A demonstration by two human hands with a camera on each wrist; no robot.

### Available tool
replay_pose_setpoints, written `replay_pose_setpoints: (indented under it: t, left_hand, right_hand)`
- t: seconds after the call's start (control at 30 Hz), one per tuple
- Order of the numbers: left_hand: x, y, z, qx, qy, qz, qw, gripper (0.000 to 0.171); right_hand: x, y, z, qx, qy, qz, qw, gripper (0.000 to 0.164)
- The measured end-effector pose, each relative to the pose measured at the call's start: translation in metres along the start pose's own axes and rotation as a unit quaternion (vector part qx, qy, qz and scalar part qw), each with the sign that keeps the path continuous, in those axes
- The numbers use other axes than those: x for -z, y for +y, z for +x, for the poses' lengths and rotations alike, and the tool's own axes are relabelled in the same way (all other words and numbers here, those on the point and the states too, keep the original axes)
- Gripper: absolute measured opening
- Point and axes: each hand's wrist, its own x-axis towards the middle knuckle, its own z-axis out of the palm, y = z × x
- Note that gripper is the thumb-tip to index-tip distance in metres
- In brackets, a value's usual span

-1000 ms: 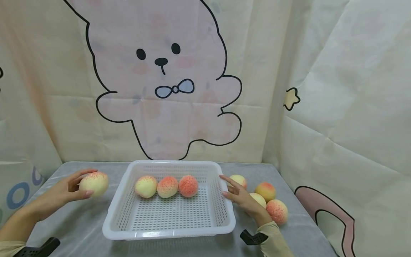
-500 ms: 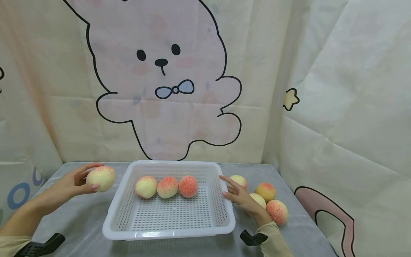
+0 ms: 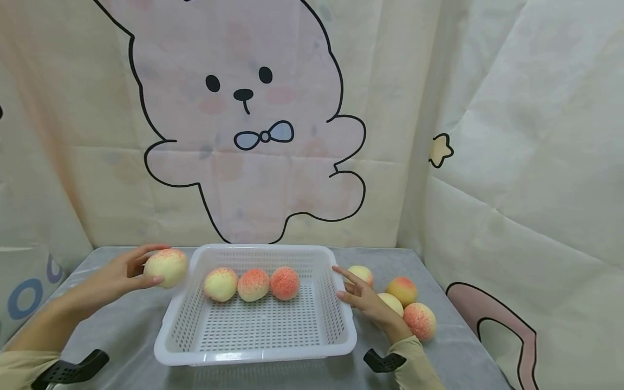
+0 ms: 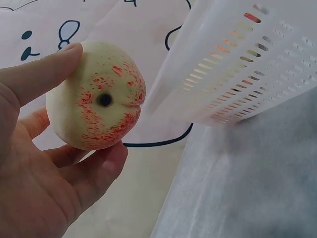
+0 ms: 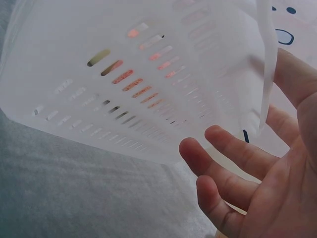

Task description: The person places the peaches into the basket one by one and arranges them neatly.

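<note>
Head view from above and behind, facing the white perforated plastic basket (image 3: 255, 309) at lower centre. Wrist views close in, low, both sharing its slotted walls (image 4: 237, 64) (image 5: 133, 84).

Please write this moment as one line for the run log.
left hand: holds yellow-red peach beside white plastic basket | right hand: open, at basket's right rim | basket: three peaches inside

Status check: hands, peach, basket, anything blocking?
Left hand grips peach beside basket rim. Right hand open at basket's right wall. Three peaches line far side; near side bare.
</note>
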Motion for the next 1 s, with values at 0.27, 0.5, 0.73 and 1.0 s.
replay_pose_setpoints:
  t: [0.27, 0.5, 0.73, 1.0]
  left_hand:
    - [-0.007, 0.009, 0.012, -0.005, -0.011, -0.009, 0.9999, 0.057]
    - [-0.014, 0.016, 0.022, -0.003, -0.025, -0.022, 0.9994, 0.059]
    - [-0.022, 0.018, 0.027, -0.013, -0.039, -0.031, 0.9987, 0.061]
    - [-0.028, 0.025, 0.032, -0.007, -0.039, -0.034, 0.9986, 0.064]
  right_hand:
    - [0.001, 0.001, -0.001, 0.003, 0.001, -0.003, 1.0, 0.064]
    - [0.003, 0.001, 0.0, 0.004, -0.001, -0.004, 1.0, 0.065]
    - [0.001, 0.0, -0.001, 0.01, -0.003, -0.005, 1.0, 0.065]
    - [0.001, 0.001, -0.001, 0.014, -0.006, 0.002, 1.0, 0.065]
